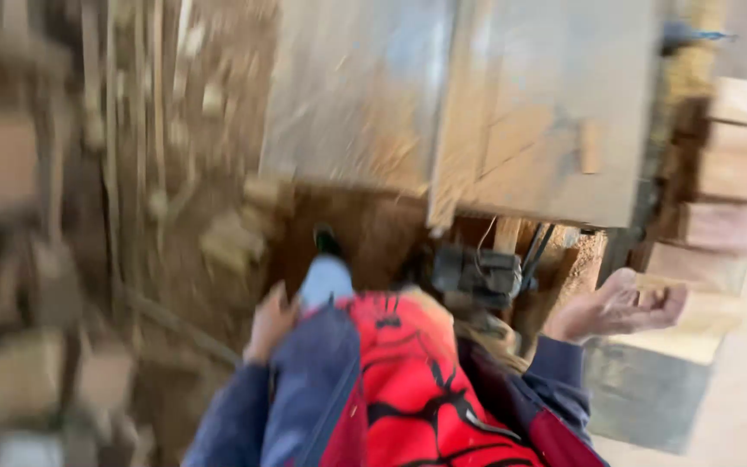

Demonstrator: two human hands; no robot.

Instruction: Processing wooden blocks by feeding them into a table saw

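Head view, blurred. Right hand [617, 307] is spread, palm up, empty, touching or just short of the pale rough-sawn wooden block [693, 324] right of the grey metal saw table [477, 104]. Block judged heavy, rigid, splintery; grip the end faces. Left hand [270, 322] hangs loosely curled, empty.

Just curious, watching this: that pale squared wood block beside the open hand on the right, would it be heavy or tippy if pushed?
The wood block looks thick and solid, so probably heavy and stiff. Its flat faces rest on a blocky base, so it would likely slide rather than roll or tip. The sawn surface seems rough, unlikely to slip. The right hand is open beside it; the blur hides contact.
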